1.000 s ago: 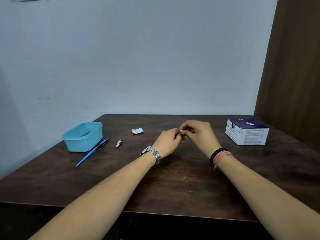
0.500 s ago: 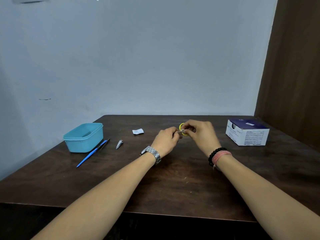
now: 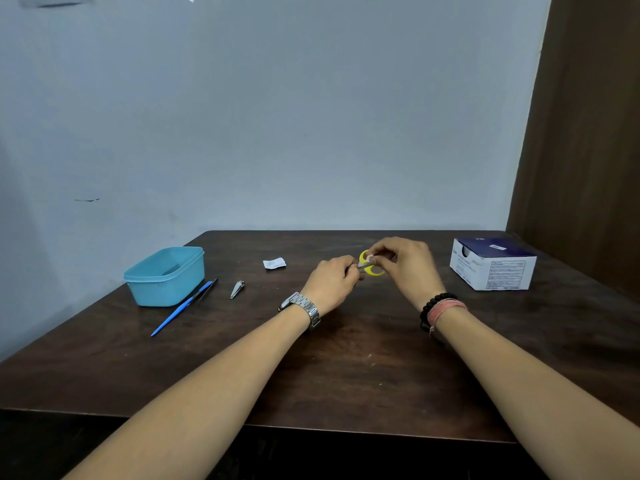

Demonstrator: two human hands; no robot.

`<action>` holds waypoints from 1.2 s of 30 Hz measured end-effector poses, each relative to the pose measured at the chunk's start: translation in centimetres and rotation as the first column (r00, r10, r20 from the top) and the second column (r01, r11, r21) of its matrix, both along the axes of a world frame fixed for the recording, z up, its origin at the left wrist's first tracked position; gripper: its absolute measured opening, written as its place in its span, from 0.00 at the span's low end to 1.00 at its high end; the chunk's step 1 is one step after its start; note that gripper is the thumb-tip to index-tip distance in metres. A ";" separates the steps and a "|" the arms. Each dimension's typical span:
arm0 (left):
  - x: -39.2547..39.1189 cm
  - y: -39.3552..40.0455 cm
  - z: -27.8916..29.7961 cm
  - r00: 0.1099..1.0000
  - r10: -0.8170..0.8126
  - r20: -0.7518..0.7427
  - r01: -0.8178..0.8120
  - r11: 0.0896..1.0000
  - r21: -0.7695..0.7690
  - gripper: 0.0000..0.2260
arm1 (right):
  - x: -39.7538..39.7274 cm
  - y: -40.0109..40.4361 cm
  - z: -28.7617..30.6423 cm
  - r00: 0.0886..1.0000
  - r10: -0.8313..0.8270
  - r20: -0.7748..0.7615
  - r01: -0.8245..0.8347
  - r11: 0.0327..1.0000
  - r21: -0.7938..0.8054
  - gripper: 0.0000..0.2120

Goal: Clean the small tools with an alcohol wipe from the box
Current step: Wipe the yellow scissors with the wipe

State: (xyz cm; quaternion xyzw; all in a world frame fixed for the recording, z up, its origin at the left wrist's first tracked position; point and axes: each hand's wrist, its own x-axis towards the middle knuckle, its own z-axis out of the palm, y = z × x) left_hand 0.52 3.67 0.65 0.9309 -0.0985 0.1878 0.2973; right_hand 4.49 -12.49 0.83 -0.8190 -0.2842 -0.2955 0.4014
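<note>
Small scissors with yellow handles (image 3: pixel 370 268) are held over the middle of the dark table. My left hand (image 3: pixel 330 284) grips their blade end, which is hidden in the fingers. My right hand (image 3: pixel 407 263) pinches a small white wipe (image 3: pixel 369 258) against the scissors by the handles. A nail clipper (image 3: pixel 237 289) lies to the left, and a blue-handled tool (image 3: pixel 180 308) with a dark tool (image 3: pixel 209 289) beside it lies further left. The blue and white wipe box (image 3: pixel 493 266) stands at the right.
A light blue plastic tub (image 3: pixel 164 275) stands at the left, close to the wall. A torn white wrapper (image 3: pixel 274 263) lies behind the clipper. The table's front edge (image 3: pixel 346 429) runs below my forearms. A brown panel closes the right side.
The yellow scissor handles have come out into view between my hands. My right hand with the wipe has slid a little to the right along the scissors.
</note>
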 end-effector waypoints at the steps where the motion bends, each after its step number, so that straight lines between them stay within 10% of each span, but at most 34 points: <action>1: 0.0 -0.1 0.0 1.000 -0.016 0.000 0.016 1.000 0.005 0.11 | 0.1 -0.3 0.0 1.000 -0.005 -0.015 0.005 1.000 0.015 0.04; 36: 0.1 0.3 0.3 0.999 0.015 -0.032 -0.016 0.999 -0.047 0.15 | 0.0 0.2 -0.2 0.997 -0.001 0.072 0.008 0.996 -0.092 0.04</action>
